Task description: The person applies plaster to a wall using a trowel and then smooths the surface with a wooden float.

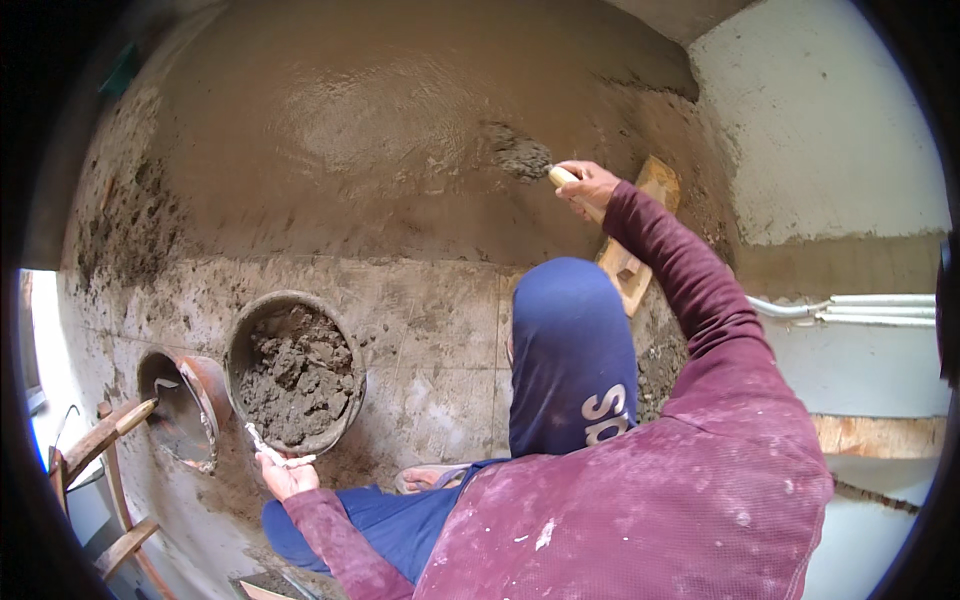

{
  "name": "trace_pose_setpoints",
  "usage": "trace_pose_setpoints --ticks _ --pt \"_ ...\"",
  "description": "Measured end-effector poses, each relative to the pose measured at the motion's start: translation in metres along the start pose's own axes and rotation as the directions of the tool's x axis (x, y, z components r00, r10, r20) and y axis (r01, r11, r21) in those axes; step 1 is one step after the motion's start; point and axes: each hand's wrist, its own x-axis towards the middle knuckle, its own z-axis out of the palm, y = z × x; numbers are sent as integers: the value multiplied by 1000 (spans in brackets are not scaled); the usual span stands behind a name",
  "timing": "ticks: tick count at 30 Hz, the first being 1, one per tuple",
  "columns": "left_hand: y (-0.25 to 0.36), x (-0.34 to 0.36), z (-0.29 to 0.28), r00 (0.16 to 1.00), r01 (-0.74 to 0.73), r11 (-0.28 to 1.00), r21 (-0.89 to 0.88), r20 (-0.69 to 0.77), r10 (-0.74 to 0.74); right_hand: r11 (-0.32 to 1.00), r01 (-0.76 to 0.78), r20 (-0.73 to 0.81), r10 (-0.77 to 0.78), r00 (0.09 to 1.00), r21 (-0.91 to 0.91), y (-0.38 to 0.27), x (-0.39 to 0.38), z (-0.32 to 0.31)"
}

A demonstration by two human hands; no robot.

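Observation:
Neither my left hand nor my right hand shows. Below me a co-worker [620,520] in a maroon top and blue head covering sits or crouches. The co-worker's right hand [590,185] grips the wooden handle of a trowel [562,178], its blade hidden under wet mortar [518,152] against the plastered surface [380,130]. The co-worker's left hand [285,475] holds a whitish object [270,440] I cannot make out, by the rim of a bucket of grey mortar [300,375]. A smaller container [178,420] with a tool in it stands left of the bucket.
A wooden float [655,190] lies right of the co-worker's arm. Wooden bars [100,440] stand at the left edge, beside a bright opening. White pipes [870,310] and a plank [880,435] are at the right, along a pale wall [810,120].

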Motion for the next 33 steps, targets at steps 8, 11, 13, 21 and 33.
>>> trace_pose_setpoints --ticks 8,11,13,21,33 --pt "-32 -47 29 996 -77 997 5 -52 78 320 -209 -334 -413 847 -924 107 51 -41" --pt "-33 -59 34 993 -100 995 17 -65 101 304 -187 -298 -378 877 -934 91 46 -48" --pt "-33 -54 24 994 -111 993 -37 -2 111 337 -116 -278 -486 829 -934 77 48 -42" --pt "-37 -77 91 975 -220 975 -4 15 220 229 489 291 -570 769 -842 -40 24 27" --pt "-34 -78 74 946 -297 953 56 152 286 -411 680 787 -193 586 -607 -123 40 263"
